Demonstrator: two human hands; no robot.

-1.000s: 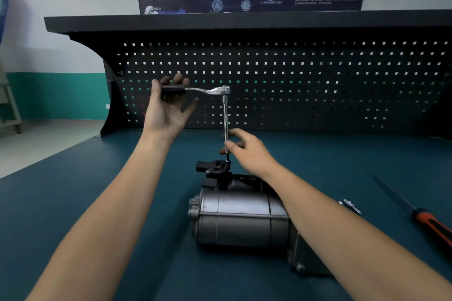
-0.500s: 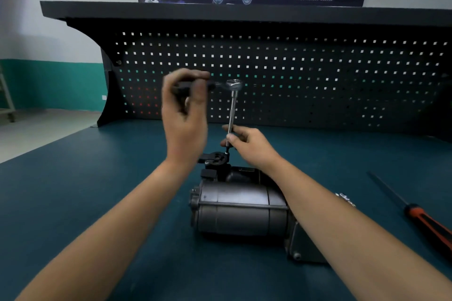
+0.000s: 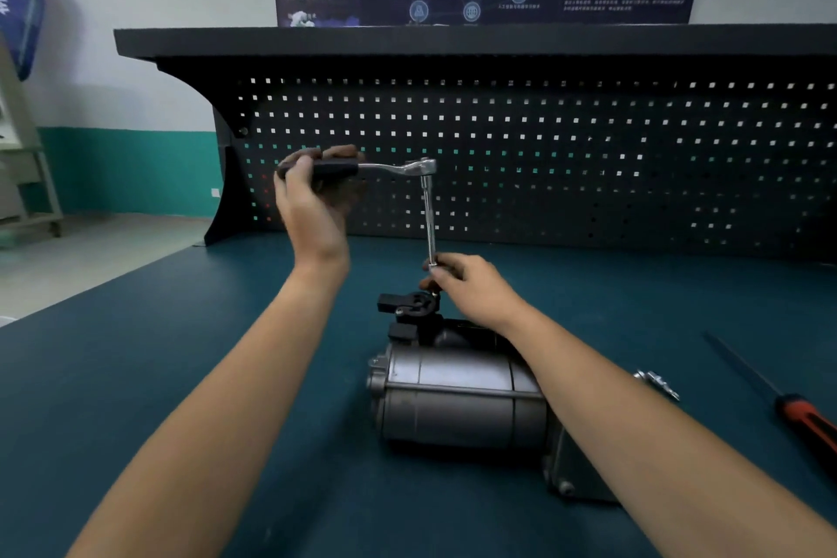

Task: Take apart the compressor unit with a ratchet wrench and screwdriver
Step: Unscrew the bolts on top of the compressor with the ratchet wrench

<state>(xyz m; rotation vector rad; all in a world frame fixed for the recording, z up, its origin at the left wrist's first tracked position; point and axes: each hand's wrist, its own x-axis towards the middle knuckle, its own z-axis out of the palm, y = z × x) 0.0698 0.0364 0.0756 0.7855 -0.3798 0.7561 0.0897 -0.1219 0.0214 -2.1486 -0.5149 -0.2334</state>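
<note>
The grey cylindrical compressor unit (image 3: 457, 403) lies on its side on the blue bench, with a black bracket (image 3: 407, 306) at its far end. A ratchet wrench (image 3: 398, 169) stands over that bracket on a long upright extension bar (image 3: 428, 213). My left hand (image 3: 312, 204) grips the wrench's black handle, which points left. My right hand (image 3: 466, 285) pinches the lower end of the bar just above the bracket; the socket tip is hidden by my fingers.
A red-handled screwdriver (image 3: 792, 408) lies at the right on the bench (image 3: 136, 376). A small pile of removed metal bolts (image 3: 656, 383) sits right of the compressor. A black pegboard wall (image 3: 589, 159) with a shelf stands behind.
My left hand swung the wrench handle toward the extension bar, then back out to the left. My right hand stayed on the bar.
</note>
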